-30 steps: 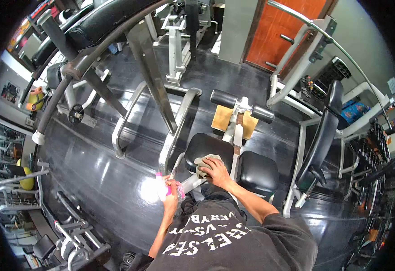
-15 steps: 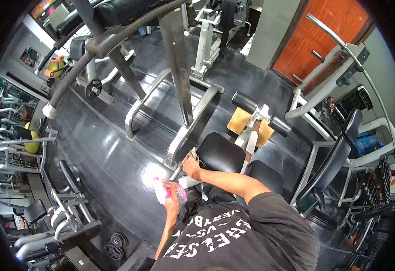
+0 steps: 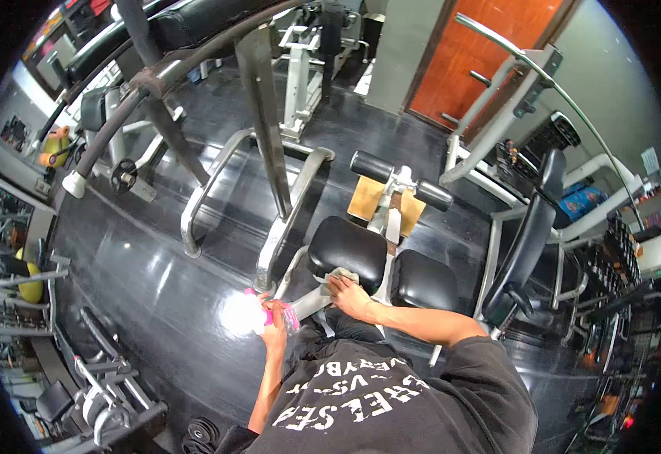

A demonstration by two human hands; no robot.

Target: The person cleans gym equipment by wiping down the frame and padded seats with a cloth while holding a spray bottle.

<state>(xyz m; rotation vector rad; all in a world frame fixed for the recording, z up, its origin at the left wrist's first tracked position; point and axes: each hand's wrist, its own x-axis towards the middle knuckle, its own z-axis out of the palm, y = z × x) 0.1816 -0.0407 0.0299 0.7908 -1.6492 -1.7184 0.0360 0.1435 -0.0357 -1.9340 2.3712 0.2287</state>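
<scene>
My left hand (image 3: 274, 327) is closed around a spray bottle (image 3: 291, 316) with a pink and white head and a clear body. The bottle is held low over the floor, beside the bench frame. My right hand (image 3: 352, 297) presses a light cloth (image 3: 341, 275) against the near edge of a black padded seat (image 3: 347, 250). Part of the cloth is hidden under the fingers. Beside that seat is a second black pad (image 3: 426, 280), and a grey metal bar (image 3: 311, 301) runs below my right hand.
Past the seat are black foam rollers (image 3: 372, 166) on a post with a wooden board (image 3: 366, 198). A steel frame (image 3: 276, 246) stands ahead. To the right is a black backrest (image 3: 523, 246), and weight plates (image 3: 200, 435) lie at lower left.
My right hand has moved right with the cloth, from the seat's left corner to its near edge. The bottle stays in my left hand. The view has shifted, with the equipment now further left.
</scene>
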